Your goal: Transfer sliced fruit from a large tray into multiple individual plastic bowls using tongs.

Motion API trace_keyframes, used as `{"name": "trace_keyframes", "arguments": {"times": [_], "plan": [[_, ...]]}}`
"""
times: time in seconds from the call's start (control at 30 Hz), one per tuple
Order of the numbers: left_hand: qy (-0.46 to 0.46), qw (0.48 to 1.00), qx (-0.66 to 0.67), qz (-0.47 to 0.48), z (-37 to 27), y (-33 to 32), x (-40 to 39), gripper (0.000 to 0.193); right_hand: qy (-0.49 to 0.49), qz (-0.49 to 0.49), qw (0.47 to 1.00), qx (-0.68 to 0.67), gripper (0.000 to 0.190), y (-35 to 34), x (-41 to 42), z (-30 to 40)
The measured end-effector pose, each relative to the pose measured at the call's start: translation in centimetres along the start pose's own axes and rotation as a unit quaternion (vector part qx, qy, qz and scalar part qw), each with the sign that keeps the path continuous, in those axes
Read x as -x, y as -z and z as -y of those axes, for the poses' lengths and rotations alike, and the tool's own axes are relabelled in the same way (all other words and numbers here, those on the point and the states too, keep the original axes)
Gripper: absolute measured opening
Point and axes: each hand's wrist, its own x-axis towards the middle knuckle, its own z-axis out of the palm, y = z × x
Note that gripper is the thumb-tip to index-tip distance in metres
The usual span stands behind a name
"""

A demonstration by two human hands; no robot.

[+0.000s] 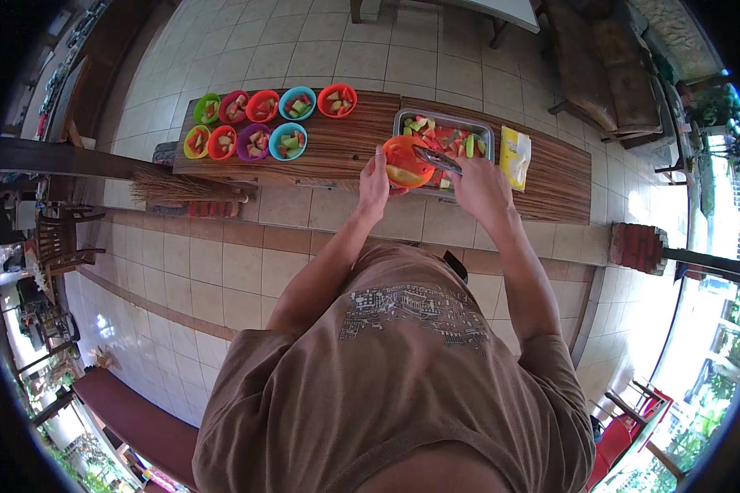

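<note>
My left hand (376, 185) grips an orange bowl (401, 180) by its left side. The bowl is tilted towards me, and cut fruit shows inside it. In my right hand (484, 188) is a pair of metal tongs (441, 161), their tips reaching into the bowl. Just behind the bowl lies a steel tray (488, 130) of cut fruit, red and pale green pieces. Bowl and hands hide part of the tray's near side. Whether the tongs pinch a piece cannot be made out.
Several colourful bowls of cut fruit, among them a purple bowl (253, 142), stand in two rows on the left of the wooden table (351, 129). A yellow and white packet (515, 159) lies right of the tray. A twig broom (188, 187) rests by the table's left end.
</note>
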Motion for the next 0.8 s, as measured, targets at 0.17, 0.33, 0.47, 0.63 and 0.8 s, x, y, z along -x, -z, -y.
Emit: {"name": "trace_keyframes", "arguments": {"times": [0.17,0.33,0.47,0.63,0.8], "plan": [[0.011,1.000,0.005,-0.001,-0.3,-0.2,0.6,0.063,-0.020,-0.041,0.996,-0.080,0.024,2.1,0.8,-0.5],[0.023,0.999,0.018,-0.019,-0.6,-0.3,0.8,0.063,-0.057,-0.100,0.980,-0.164,0.025,2.6,1.0,-4.8],[0.030,0.998,0.027,-0.055,-0.2,0.2,0.8,0.064,-0.149,-0.101,0.961,-0.209,0.027,0.0,1.3,-8.4],[-0.006,0.999,0.019,-0.049,1.2,1.3,0.2,0.067,-0.183,-0.095,0.965,-0.161,0.028,-9.5,1.5,-12.6],[-0.013,0.998,0.005,-0.066,1.3,1.7,0.5,0.071,-0.157,-0.020,0.980,-0.117,0.031,-11.5,1.4,-11.5]]}}
